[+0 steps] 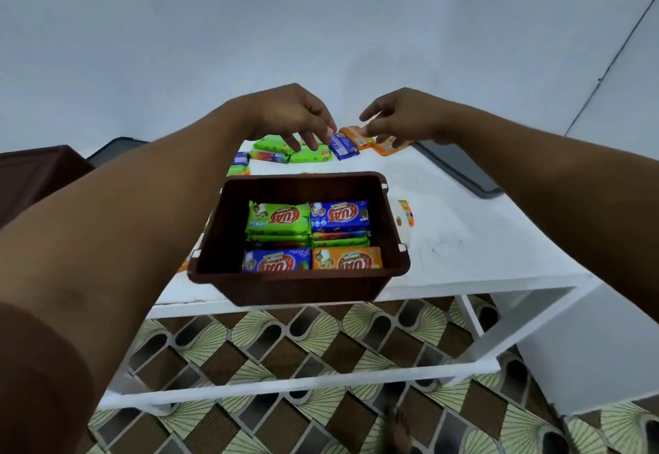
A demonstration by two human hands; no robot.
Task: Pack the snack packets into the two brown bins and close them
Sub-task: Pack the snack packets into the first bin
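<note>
An open brown bin (299,287) stands at the near edge of the white table (463,257); green, blue and orange snack packets (310,236) lie stacked inside it. Loose packets lie at the table's far end: green ones (310,156), a blue one (343,147) and orange ones (387,147). My left hand (292,115) hovers over the green and blue packets with fingers spread downward, holding nothing. My right hand (403,118) reaches over the orange packets, fingers extended and touching one of them. A second brown bin (39,175) shows partly at the far left.
A dark lid or tray (463,168) lies at the table's right far side, another dark one (117,148) at the left. One orange packet (406,213) lies right of the bin. A patterned floor shows under the white frame.
</note>
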